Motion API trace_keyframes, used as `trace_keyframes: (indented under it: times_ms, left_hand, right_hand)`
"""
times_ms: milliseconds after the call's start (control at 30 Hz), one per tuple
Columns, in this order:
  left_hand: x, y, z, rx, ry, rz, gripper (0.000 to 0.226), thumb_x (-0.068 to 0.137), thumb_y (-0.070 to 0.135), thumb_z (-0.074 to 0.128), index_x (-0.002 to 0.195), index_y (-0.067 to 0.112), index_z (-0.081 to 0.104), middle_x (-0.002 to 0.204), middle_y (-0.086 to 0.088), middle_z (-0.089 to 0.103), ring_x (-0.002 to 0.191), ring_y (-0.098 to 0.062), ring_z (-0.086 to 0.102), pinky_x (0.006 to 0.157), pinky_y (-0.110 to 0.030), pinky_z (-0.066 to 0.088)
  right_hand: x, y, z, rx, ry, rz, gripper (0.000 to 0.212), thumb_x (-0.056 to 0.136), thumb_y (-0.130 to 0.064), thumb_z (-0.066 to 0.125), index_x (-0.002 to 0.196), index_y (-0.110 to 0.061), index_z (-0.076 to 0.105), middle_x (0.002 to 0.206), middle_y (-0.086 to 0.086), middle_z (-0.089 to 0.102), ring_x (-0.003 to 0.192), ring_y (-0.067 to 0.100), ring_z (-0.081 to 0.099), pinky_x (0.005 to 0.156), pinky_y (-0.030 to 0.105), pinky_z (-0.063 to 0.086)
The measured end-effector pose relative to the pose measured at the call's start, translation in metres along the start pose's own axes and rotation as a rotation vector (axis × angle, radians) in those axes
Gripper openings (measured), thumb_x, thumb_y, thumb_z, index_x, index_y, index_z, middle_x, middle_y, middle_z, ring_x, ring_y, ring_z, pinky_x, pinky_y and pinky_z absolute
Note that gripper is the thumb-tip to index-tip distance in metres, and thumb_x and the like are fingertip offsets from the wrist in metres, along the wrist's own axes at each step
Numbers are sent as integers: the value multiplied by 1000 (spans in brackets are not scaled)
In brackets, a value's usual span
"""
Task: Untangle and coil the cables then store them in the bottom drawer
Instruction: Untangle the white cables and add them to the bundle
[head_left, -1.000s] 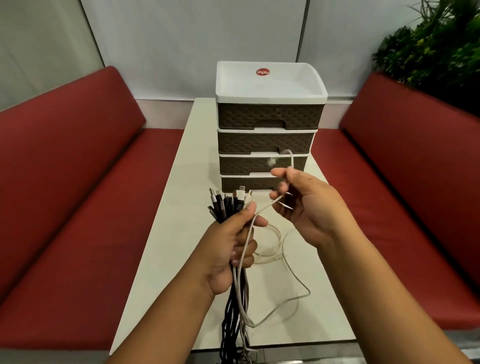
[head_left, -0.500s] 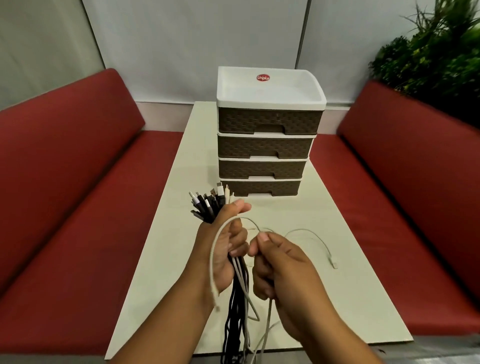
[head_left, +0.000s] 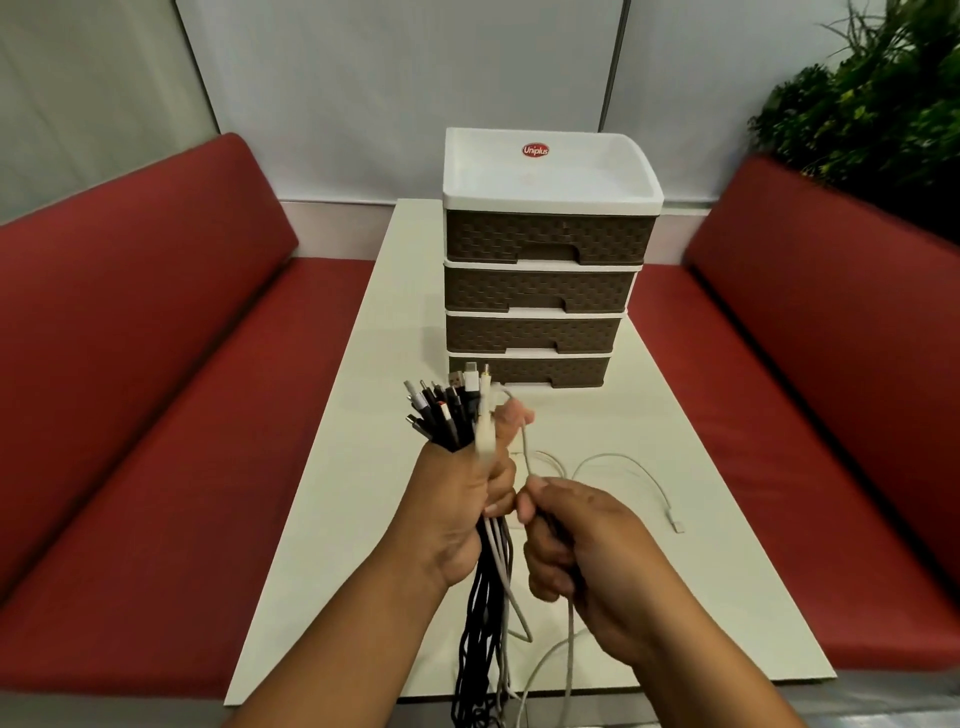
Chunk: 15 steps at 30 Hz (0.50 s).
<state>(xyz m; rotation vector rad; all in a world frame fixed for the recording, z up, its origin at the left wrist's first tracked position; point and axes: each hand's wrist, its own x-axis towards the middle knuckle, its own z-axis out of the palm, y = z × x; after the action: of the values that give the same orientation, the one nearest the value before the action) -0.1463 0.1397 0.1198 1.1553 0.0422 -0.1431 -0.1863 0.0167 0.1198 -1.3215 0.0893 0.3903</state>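
Observation:
My left hand (head_left: 457, 512) grips a bundle of black and white cables (head_left: 452, 413), plug ends fanned upward and the long ends hanging over the table's near edge. My right hand (head_left: 582, 551), just to its right, holds a pale grey cable (head_left: 527, 452) that runs up to my left thumb and down past the near edge. A white cable (head_left: 631, 467) lies in loose loops on the table behind my hands. The four-drawer unit (head_left: 545, 291) stands at the table's far end with all drawers closed, including the bottom drawer (head_left: 540, 370).
The cream table (head_left: 374, 364) runs lengthwise between two red bench seats, one on the left (head_left: 156, 405) and one on the right (head_left: 810, 389). A green plant (head_left: 883, 93) stands behind the right backrest.
My right hand dropped from up near the drawers to beside my left hand and took hold of the grey cable lower down. The loop beside my left wrist has straightened.

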Motion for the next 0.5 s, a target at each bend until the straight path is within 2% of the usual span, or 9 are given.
trace_keyframes:
  times_ms: [67,100,167,233,300,367,433,500]
  left_hand:
    - [1,1,-2,-29,39,10,22,83,39,66,75,19,70,49,7,21,42,-8,15,41,-20,16]
    - [1,2,-3,-48,45,3,23,82,39,67,70,20,69,49,7,19,42,-8,15,39,-19,17]
    - [0,3,-4,-58,38,-13,23,80,38,68,70,17,68,49,6,19,40,-7,16,39,-18,16]
    - [-2,3,-2,-20,21,-36,26,78,38,69,76,12,66,49,5,21,39,-6,18,40,-19,14]
    - [-4,4,1,18,-21,-53,32,76,39,71,83,8,64,50,5,22,40,-7,18,44,-22,12]
    - [-7,5,5,36,-82,-60,37,76,39,71,90,6,63,48,7,22,41,-8,16,46,-25,10]
    - [-10,6,6,63,-134,-44,35,79,37,69,92,6,61,47,9,26,40,-7,16,44,-23,11]
    - [-10,6,5,81,-166,-28,33,80,33,67,96,5,57,49,8,29,39,-5,19,41,-19,15]
  right_hand:
    - [-1,-1,-2,-233,3,0,36,101,-27,43,76,-7,58,49,7,38,42,21,39,49,27,38]
    - [0,-3,-4,-365,24,-23,38,100,-35,46,78,-9,62,54,7,51,48,21,51,55,29,45]
    - [3,-10,-6,-587,156,-162,40,89,-58,51,85,-22,67,76,-5,69,71,13,66,73,35,55]
    - [7,-23,-9,-567,304,-339,37,82,-68,57,89,-33,67,88,-12,71,82,10,67,78,37,56]
    - [12,-39,-6,-442,286,-387,32,83,-60,61,88,-29,69,87,-8,72,81,10,68,75,32,55]
    - [14,-52,1,-432,255,-376,28,87,-46,63,84,-20,71,76,-5,72,72,7,67,69,26,51]
    - [16,-57,4,-403,249,-365,23,89,-33,66,83,-11,70,67,-3,67,65,8,63,66,25,50]
    - [18,-58,3,-274,215,-316,11,87,-20,69,88,-9,70,71,3,66,67,14,61,69,29,50]
